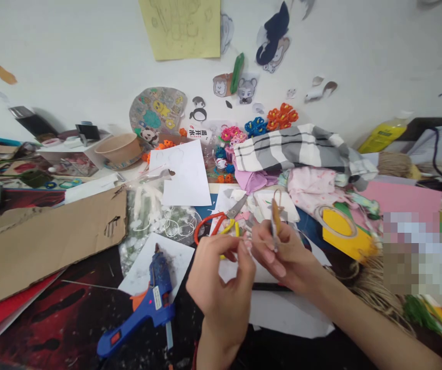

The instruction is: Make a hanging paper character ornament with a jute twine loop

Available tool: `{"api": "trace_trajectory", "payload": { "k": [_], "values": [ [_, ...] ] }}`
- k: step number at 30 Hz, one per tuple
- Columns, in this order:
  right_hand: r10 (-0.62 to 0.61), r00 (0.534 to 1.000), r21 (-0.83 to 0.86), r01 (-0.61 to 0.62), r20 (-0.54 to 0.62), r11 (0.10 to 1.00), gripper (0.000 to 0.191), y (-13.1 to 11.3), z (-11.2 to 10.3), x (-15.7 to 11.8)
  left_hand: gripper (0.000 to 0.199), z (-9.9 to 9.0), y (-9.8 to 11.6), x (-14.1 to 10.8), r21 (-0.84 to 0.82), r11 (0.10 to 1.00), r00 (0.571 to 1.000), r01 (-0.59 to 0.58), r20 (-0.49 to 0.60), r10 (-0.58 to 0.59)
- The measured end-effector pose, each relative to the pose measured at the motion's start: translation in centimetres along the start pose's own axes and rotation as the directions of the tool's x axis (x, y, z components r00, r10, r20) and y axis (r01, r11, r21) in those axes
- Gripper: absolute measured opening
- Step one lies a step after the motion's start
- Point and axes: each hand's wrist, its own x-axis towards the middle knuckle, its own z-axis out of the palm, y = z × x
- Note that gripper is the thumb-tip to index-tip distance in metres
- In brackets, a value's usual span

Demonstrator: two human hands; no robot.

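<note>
My right hand grips a small tan-and-grey flat piece, seen nearly edge-on, with a loop of twine rising from its top. Just left of it, the thumb and forefinger of my left hand are pinched together near the right fingertips. What they hold, if anything, is too small to make out. Behind my hands lie scissors with red handles and a yellow-handled tool, partly hidden by my left hand. A blue hot glue gun rests to the left, its nozzle over a white sheet.
Cardboard covers the left side. A plastic bag with white cord lies behind the glue gun. Checked cloth, a tape roll and coiled twine are on the right. A bowl stands by the wall.
</note>
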Motion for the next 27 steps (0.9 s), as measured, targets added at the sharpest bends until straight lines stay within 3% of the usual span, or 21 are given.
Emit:
{"api": "trace_trajectory", "payload": {
  "k": [2,5,9,12,15,19,23,27],
  "values": [
    [-0.02,1.0,-0.01,0.02,-0.005,1.0,0.03,-0.31,-0.15,0.04,0.016,-0.14,-0.19,-0.04,-0.036,0.999,1.0,-0.008,-0.023,0.007],
    [-0.05,0.999,-0.049,0.05,-0.009,0.998,0.029,-0.53,-0.3,0.15,0.018,-0.32,-0.34,0.04,-0.016,0.998,0.997,-0.066,0.028,0.066],
    [-0.045,0.999,-0.066,0.043,-0.028,0.997,0.028,-0.45,-0.35,0.12,0.026,-0.43,-0.32,0.12,0.02,0.999,0.995,-0.031,0.091,0.029],
    [-0.034,0.999,-0.085,0.031,-0.04,0.996,0.028,-0.44,-0.43,-0.04,0.039,-0.45,-0.24,0.12,-0.013,0.999,0.998,0.039,0.045,-0.038],
    [-0.028,0.998,-0.086,0.023,-0.064,0.996,0.026,-0.56,-0.47,-0.12,0.044,-0.54,-0.14,0.3,0.036,0.999,1.0,0.001,0.008,-0.002],
    [-0.038,0.995,-0.101,0.029,-0.092,0.994,0.022,-0.69,-0.35,0.02,0.03,-0.6,-0.22,0.65,0.096,0.991,0.991,-0.093,0.106,0.083],
    [-0.052,0.997,-0.117,0.044,-0.065,0.992,0.023,-0.7,-0.34,0.14,0.01,-0.39,-0.48,0.68,0.069,0.996,0.992,-0.054,0.114,0.046],
    [-0.055,0.994,-0.089,0.047,-0.093,0.995,0.022,-0.88,-0.55,0.06,0.009,-0.14,-0.48,0.42,0.071,0.998,0.991,0.001,0.135,-0.011]
  ]
}}
